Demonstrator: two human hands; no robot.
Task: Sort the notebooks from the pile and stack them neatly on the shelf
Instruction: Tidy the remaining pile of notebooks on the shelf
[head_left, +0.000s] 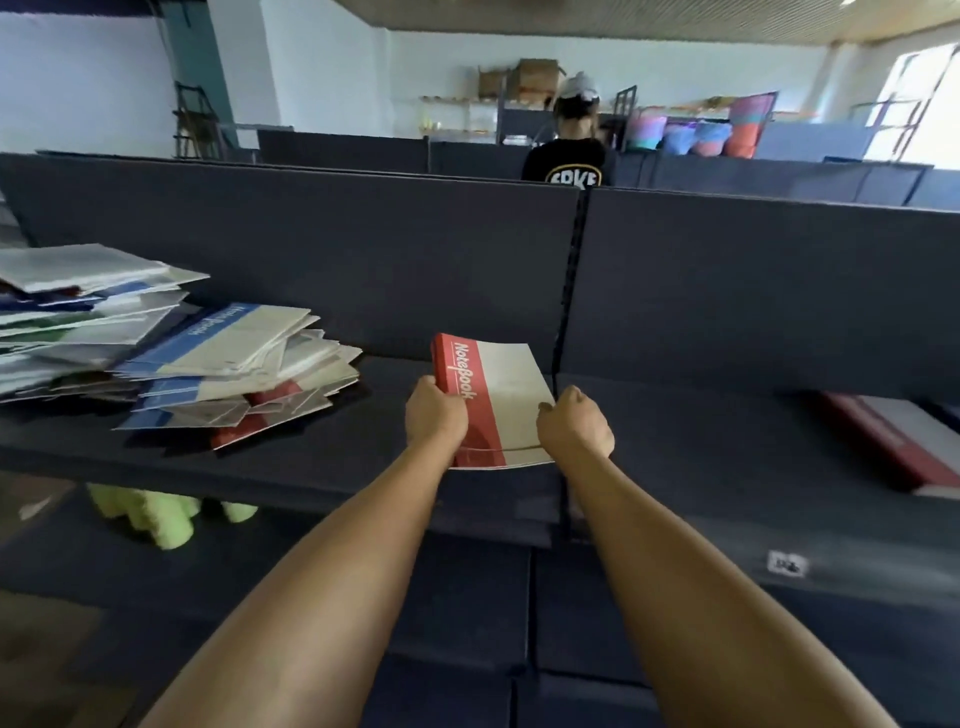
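Red-spined notebook (493, 400) — long axis away, between both hands

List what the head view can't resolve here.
- Red notebook: near corners covered by left hand and right hand.
- Messy pile: left edge crops it; count unknowable.
- Red stack: cut off at right, blurred.
- Green item: under the shelf, unidentifiable.

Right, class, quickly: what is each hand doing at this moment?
Left hand: grips the left edge of the red notebook.
Right hand: grips the same notebook's right edge.
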